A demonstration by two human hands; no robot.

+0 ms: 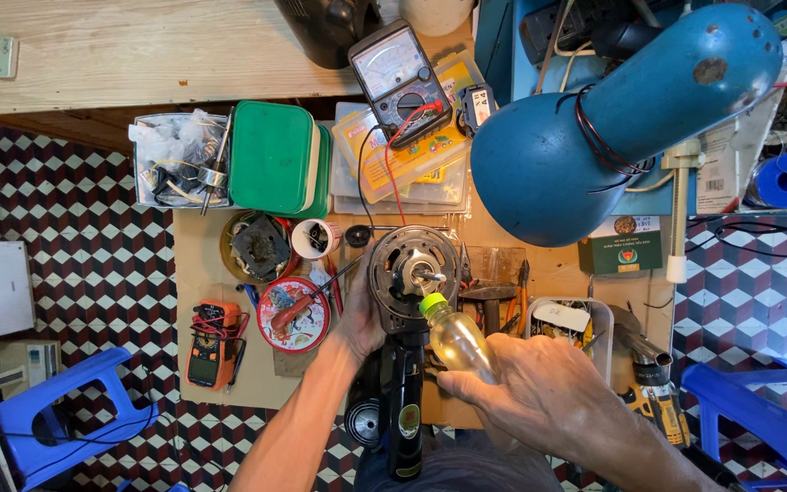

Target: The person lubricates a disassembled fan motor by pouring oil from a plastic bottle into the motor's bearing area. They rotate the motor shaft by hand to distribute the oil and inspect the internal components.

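Head view: your left hand [357,321] is closed against the side of the round fan motor [412,271]. Your right hand [530,387] grips a clear plastic bottle [455,339], its green tip touching the motor's centre shaft, just below the blue lamp [612,118].

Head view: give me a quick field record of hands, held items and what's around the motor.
left hand: grips the side of the motor
right hand: holds a clear bottle, tilted
bottle tip: green cap beside the shaft
motor: on the bench, shaft facing up
behind motor: analog meter
left of motor: red tin, orange meter
above right: blue lamp
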